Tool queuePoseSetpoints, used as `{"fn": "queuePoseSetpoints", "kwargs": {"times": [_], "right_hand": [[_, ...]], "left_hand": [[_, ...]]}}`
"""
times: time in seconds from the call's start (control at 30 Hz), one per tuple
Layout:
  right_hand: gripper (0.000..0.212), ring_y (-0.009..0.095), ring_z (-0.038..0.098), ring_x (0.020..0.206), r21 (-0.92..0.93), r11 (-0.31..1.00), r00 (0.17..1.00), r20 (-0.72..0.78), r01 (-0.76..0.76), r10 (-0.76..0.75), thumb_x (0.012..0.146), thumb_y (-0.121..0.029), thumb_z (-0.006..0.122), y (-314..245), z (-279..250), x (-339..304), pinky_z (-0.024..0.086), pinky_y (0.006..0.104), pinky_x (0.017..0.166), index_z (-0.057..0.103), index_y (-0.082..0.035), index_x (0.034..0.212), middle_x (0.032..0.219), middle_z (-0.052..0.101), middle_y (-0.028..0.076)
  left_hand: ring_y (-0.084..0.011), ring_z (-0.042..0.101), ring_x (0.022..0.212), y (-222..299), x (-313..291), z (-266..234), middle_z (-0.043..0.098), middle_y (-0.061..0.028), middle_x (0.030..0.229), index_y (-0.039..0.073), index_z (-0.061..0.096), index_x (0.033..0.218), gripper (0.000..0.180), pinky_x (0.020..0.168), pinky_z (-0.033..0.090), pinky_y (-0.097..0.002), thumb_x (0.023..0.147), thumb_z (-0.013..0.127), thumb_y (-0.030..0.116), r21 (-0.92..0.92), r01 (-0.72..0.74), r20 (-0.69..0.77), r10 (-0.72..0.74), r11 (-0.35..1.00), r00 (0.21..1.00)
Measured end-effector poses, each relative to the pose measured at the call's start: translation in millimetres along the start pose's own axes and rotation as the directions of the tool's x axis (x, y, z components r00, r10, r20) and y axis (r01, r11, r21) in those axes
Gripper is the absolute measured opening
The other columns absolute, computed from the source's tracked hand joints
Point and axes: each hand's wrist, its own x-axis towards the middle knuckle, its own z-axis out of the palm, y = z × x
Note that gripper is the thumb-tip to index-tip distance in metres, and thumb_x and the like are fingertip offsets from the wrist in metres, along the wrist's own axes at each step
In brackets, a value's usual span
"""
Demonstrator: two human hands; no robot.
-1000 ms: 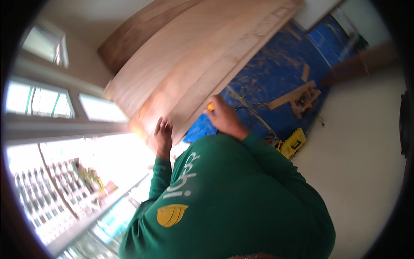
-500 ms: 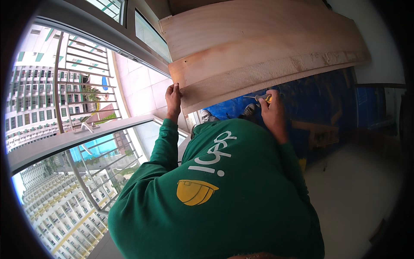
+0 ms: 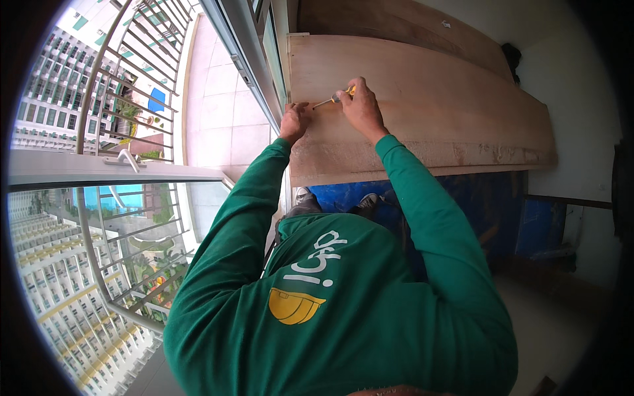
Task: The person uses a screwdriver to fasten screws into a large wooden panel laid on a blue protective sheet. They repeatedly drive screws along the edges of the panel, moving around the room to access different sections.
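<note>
A yellow-handled screwdriver [image 3: 323,103] is held in my right hand [image 3: 363,113], fingers closed round its grip. Its thin shaft points left, with the tip at a small dark spot on the face of a light brown wooden panel [image 3: 429,99]. My left hand [image 3: 294,123] is closed at the panel's left edge, fingertips close to the screwdriver's tip. What the fingers do behind that edge is hidden.
To the left stand an open glass door with a white frame [image 3: 119,170] and a balcony railing [image 3: 142,59]. Blue sheeting [image 3: 456,198] covers the floor below the panel. Another brown board [image 3: 396,23] lies behind it. A white wall [image 3: 581,112] bounds the right.
My right hand has come up with the screwdriver from beside the panel's lower edge to its upper left face. My left hand has shifted higher along the left edge.
</note>
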Motion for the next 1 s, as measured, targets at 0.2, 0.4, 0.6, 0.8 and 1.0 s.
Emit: {"fn": "queuePoseSetpoints", "kwargs": {"times": [0.2, 0.4, 0.6, 0.8, 1.0], "right_hand": [[0.041, 0.046, 0.072, 0.101, -0.050, 0.998, 0.999, 0.001, -0.037, 0.037, 0.100, -0.028, 0.074, 4.6, 18.6, 14.2, 0.057, 0.0522, 0.089, 0.056, 0.000, 0.123, 0.107, 0.072, 0.029], [0.040, 0.048, 0.072, 0.101, -0.021, 0.997, 0.996, -0.039, -0.081, 0.080, 0.100, -0.026, 0.074, 0.8, 19.8, 12.0, 0.057, 0.0532, 0.087, 0.055, 0.001, 0.121, 0.106, 0.072, 0.031], [0.039, 0.049, 0.072, 0.100, -0.039, 0.999, 0.997, -0.074, -0.033, 0.030, 0.100, -0.026, 0.075, -2.2, 21.4, 11.3, 0.057, 0.0536, 0.086, 0.055, 0.001, 0.119, 0.106, 0.072, 0.031], [0.043, 0.049, 0.074, 0.093, -0.195, 0.981, 1.000, -0.006, 0.017, -0.018, 0.102, -0.034, 0.075, -11.5, 21.7, 8.9, 0.060, 0.0529, 0.079, 0.055, 0.002, 0.113, 0.099, 0.073, 0.031], [0.052, 0.048, 0.076, 0.093, -0.260, 0.964, 0.995, 0.058, -0.058, 0.075, 0.101, -0.043, 0.074, -38.8, 10.9, 21.1, 0.061, 0.0526, 0.078, 0.060, 0.006, 0.111, 0.095, 0.075, 0.031]], "left_hand": [[-0.0419, 0.070, 0.114, 1.7, 10.2, 16.4, 0.072, -0.0216, 0.123, 0.008, 0.077, 0.128, 0.036, 0.100, 0.056, -0.0462, 0.093, 0.070, 0.014, -0.035, -0.098, -0.007, 0.098, 0.995, 0.995], [-0.0406, 0.070, 0.114, 12.9, 11.1, 17.2, 0.073, -0.0166, 0.124, 0.013, 0.079, 0.126, 0.032, 0.099, 0.056, -0.0468, 0.098, 0.068, 0.021, -0.024, 0.056, -0.006, -0.056, 0.998, 0.998], [-0.0381, 0.071, 0.114, 20.1, 11.7, 12.1, 0.073, -0.0135, 0.128, 0.015, 0.081, 0.124, 0.031, 0.099, 0.055, -0.0458, 0.099, 0.070, 0.030, -0.007, 0.009, -0.003, -0.009, 1.000, 1.000], [-0.0358, 0.072, 0.115, 15.5, 10.1, 18.7, 0.074, -0.0095, 0.127, 0.015, 0.081, 0.123, 0.030, 0.099, 0.055, -0.0443, 0.100, 0.070, 0.031, -0.007, 0.057, -0.008, -0.057, 0.998, 0.998], [-0.0327, 0.072, 0.117, 13.6, 11.8, 17.0, 0.076, -0.0052, 0.126, 0.020, 0.082, 0.124, 0.029, 0.099, 0.055, -0.0427, 0.099, 0.071, 0.030, -0.026, 0.087, 0.007, -0.087, 0.996, 0.996]]}}
